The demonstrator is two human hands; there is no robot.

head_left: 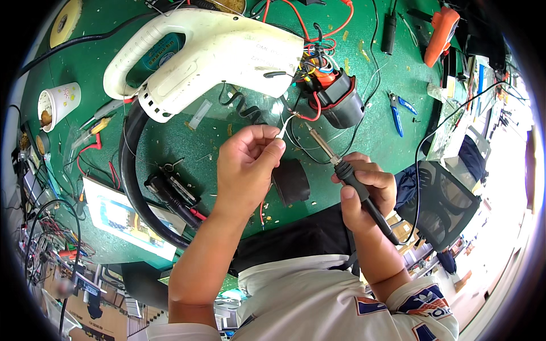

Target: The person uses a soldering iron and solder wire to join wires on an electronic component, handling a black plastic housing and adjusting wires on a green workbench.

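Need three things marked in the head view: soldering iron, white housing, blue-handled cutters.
Soldering iron (pixel 355 184): head view, on its black handle.
White housing (pixel 227 54): head view, on the broad side of its body.
Blue-handled cutters (pixel 397 120): head view, on the longer-looking blue handle.

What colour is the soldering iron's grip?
The grip is black, best seen in the head view.

The green tabletop (pixel 412 74) looks smooth and glossy. Toward its far edge, the white housing (pixel 227 57) is smooth, scuffed plastic. The soldering iron (pixel 354 183) joins a bare metal shaft to a matt black handle; the white wire (pixel 285 126) has a smooth, plastic-like coating. Toward the right edge, pliers (pixel 396 119) have 2 blue plastic grips; by the left edge, a paper cup (pixel 67 101) looks matt.
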